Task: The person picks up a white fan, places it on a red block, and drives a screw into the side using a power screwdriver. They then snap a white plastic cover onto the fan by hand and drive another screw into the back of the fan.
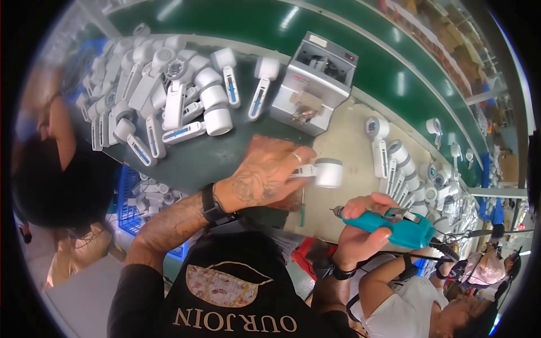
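Observation:
My left hand (265,174) is closed around the handle of a white handheld device (328,173) over the middle of the bench. The device's round, grey-banded head points right, and my fingers hide most of its handle. In my right hand (366,234) lies a teal electric screwdriver (389,227), its bit pointing left toward the device but apart from it. A cable runs off the tool's rear end to the right. Under my left hand is a reddish-brown pad (270,145), partly covered.
Many similar white devices (183,96) are heaped at the back left, and more stand in a row (397,169) on the right. Behind my hands sits a grey box-shaped machine (313,84). Beyond runs a green conveyor (225,19). A blue crate (128,205) sits lower left; people are on both sides.

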A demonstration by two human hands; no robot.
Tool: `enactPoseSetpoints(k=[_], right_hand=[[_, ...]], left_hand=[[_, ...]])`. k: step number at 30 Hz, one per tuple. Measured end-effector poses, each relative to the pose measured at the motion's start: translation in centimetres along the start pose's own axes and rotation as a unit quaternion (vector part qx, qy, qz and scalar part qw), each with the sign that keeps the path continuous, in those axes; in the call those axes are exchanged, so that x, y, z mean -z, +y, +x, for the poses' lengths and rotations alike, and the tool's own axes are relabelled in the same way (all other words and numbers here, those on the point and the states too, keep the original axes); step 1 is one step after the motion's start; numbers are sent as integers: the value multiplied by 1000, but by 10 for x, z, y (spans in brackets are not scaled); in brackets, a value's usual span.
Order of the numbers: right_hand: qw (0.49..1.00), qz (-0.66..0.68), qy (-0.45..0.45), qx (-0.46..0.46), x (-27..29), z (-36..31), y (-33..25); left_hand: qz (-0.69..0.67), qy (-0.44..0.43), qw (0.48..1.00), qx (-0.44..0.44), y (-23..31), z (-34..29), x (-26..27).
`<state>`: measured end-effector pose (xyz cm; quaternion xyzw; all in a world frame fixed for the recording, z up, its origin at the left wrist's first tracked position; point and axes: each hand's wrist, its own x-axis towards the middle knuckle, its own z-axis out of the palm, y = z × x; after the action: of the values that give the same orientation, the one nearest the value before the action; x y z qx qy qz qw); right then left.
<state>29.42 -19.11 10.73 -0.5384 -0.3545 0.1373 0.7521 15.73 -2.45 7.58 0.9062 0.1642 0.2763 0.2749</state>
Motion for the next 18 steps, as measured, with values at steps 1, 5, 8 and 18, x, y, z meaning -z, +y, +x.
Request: enactPoseSetpoints(k=[1,5,8,18], right_hand=[[1000,8,0,-1,-12,3,0],[999,33,-9,-14,-50,28,0],[995,95,-33,-13,-78,63,17],[993,-69,-80,52,-138,115,72]], left_hand=[[-6,14,1000,-14,-14,-7,-1],[-61,-22,998,-3,-33,-17,9],[-68,-68,995,-8,-42,-5,7],[-47,-28,994,-93,-55,-16,0]])
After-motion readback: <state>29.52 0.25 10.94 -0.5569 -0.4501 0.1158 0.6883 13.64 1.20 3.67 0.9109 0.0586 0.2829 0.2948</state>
